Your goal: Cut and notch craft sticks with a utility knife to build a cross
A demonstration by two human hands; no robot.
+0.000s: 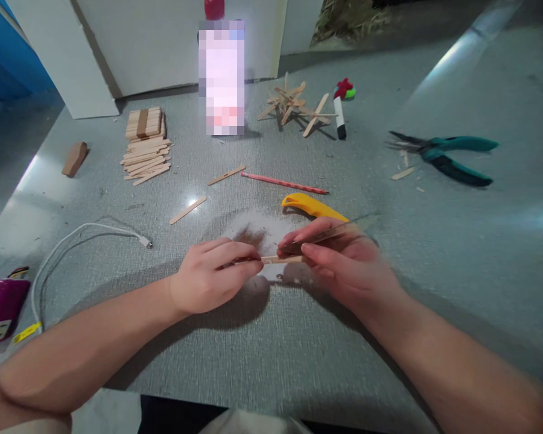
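Between both hands, low over the table, is a pale wooden craft stick (283, 260) with what look like small notches. My left hand (219, 271) pinches its left end with fingers closed. My right hand (344, 259) is closed on a thin dark metal strip (319, 239), like a blade or file, slanting above the stick. The stick's right end reaches the right fingers; whether they grip it too is partly hidden. Beneath the hands lies a patch of whitish and brown dust (251, 232). A yellow curved handle (314, 206) lies just behind my right hand.
Behind are a pencil (285, 182), loose sticks (187, 210), stacked sticks (145, 160), a stick assembly (289, 102), a marker (339, 117) and a bright phone (225, 78). Pliers (452, 154) lie right; a white cable (85, 226) and purple device (4, 307) are left.
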